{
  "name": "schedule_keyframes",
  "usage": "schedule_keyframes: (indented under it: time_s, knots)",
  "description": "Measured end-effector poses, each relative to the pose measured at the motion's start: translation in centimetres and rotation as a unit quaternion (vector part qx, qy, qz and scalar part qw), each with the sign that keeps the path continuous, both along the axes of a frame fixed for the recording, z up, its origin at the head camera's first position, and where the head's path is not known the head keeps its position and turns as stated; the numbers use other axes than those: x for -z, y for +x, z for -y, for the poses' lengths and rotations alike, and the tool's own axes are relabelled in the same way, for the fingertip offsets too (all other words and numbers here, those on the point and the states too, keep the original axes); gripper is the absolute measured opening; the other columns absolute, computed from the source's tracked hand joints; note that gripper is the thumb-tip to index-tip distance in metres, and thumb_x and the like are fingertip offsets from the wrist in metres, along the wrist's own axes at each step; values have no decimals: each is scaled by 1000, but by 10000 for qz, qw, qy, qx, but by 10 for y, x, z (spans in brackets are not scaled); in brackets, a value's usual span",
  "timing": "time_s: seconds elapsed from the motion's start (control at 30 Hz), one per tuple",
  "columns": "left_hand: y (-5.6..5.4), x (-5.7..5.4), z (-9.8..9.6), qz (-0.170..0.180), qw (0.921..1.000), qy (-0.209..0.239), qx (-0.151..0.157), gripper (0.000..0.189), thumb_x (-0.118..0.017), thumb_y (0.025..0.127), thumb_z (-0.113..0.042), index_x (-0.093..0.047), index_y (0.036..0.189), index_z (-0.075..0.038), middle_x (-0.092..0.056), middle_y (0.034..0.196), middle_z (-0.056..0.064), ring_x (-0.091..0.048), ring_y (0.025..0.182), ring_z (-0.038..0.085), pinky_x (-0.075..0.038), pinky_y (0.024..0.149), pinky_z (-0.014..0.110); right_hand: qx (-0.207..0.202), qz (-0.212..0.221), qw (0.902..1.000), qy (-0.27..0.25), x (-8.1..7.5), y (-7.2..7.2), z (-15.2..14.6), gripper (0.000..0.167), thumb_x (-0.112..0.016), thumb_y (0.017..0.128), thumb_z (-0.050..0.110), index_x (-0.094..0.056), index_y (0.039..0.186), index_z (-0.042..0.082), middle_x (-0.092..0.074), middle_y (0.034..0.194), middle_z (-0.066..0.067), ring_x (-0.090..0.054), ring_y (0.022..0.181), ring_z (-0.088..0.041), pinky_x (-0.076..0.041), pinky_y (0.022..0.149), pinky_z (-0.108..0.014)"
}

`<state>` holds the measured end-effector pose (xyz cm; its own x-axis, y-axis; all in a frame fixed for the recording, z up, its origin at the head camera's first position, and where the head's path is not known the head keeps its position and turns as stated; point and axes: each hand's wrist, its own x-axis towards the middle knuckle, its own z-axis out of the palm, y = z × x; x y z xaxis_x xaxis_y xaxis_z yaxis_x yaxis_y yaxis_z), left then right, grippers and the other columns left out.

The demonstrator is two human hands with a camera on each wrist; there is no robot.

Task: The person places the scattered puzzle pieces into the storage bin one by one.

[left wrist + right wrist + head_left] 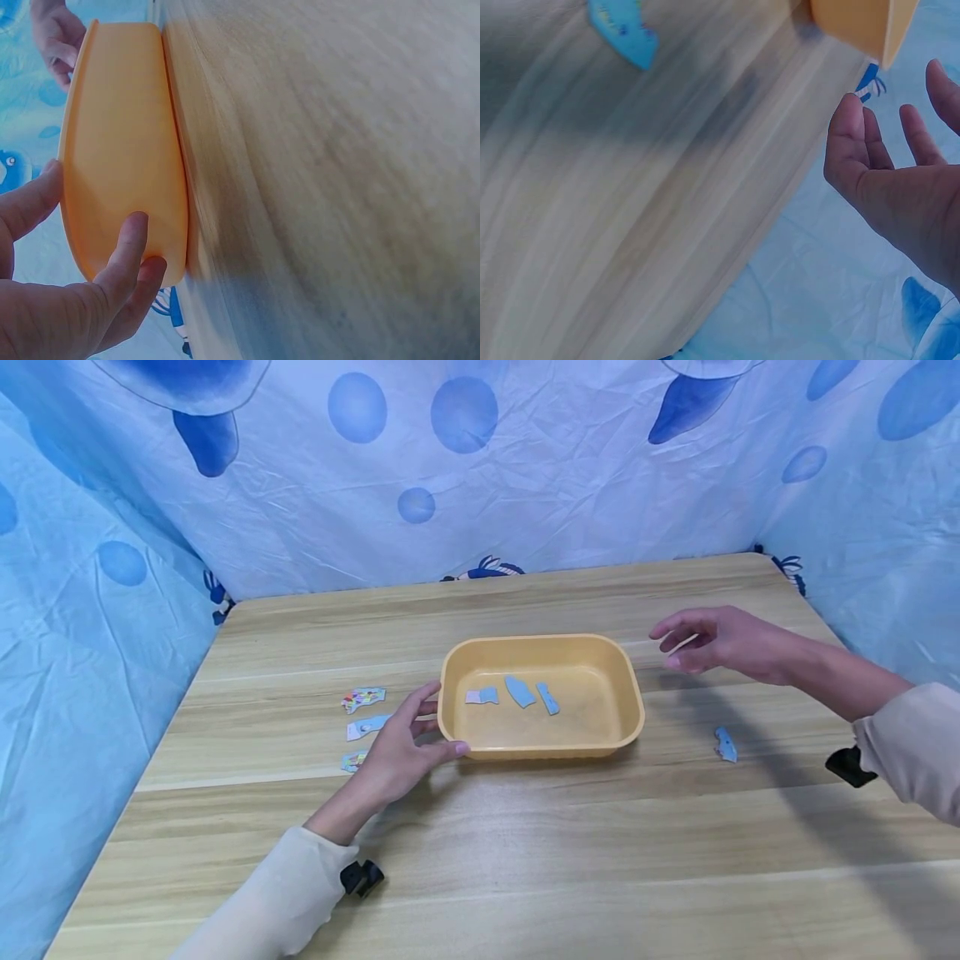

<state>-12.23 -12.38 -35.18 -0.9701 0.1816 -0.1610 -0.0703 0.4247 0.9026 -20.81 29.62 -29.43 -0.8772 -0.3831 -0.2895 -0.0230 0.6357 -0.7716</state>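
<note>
A shallow yellow-orange plastic tray (525,752) stands near the middle of the wooden table. My left hand (401,747) holds its left end, the thumb at the front rim and the other fingers against the outer wall. The left wrist view shows those fingertips (135,225) on the tray's side. Inside lie a pink-and-blue puzzle piece (482,695), a broad blue piece (519,691) and a narrow blue piece (548,698). Off the tray's right end, my right hand (723,642) hovers above the table with loosely bent fingers, holding nothing.
Left of the tray are a colourful puzzle piece (363,698), a pale blue piece (366,727) and another colourful piece (353,762) partly behind my left hand. A single blue piece (725,744) lies to the right. A blue patterned curtain (495,527) surrounds the table's back and sides.
</note>
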Motion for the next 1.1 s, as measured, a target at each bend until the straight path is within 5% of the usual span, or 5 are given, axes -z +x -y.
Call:
schedule_keyframes:
  time_s: [0.3, 1.1]
  knots:
    - [0, 1, 0, 26, 10000, -83, -25, 92, -83, 76, -21, -28, 150, -23, -46, 137, 7, -51, 124, 25, -50, 93, 36, 275, 64, 9996, 47, 9, 9, -22, 57, -70, 89, 20, -45, 138, 4, -49, 133, -20, -60, 101, -12, -54, 84, -37]
    - [2, 2, 1, 23, 10000, -91, 2, 91, -83, 77, -20, -28, 150, -23, -46, 137, 6, -51, 124, 26, -49, 94, 38, 451, 181, 9988, 60, 46, 40, -59, 59, -70, 89, 22, -43, 137, 0, -48, 130, -22, -60, 96, -6, -55, 80, -32]
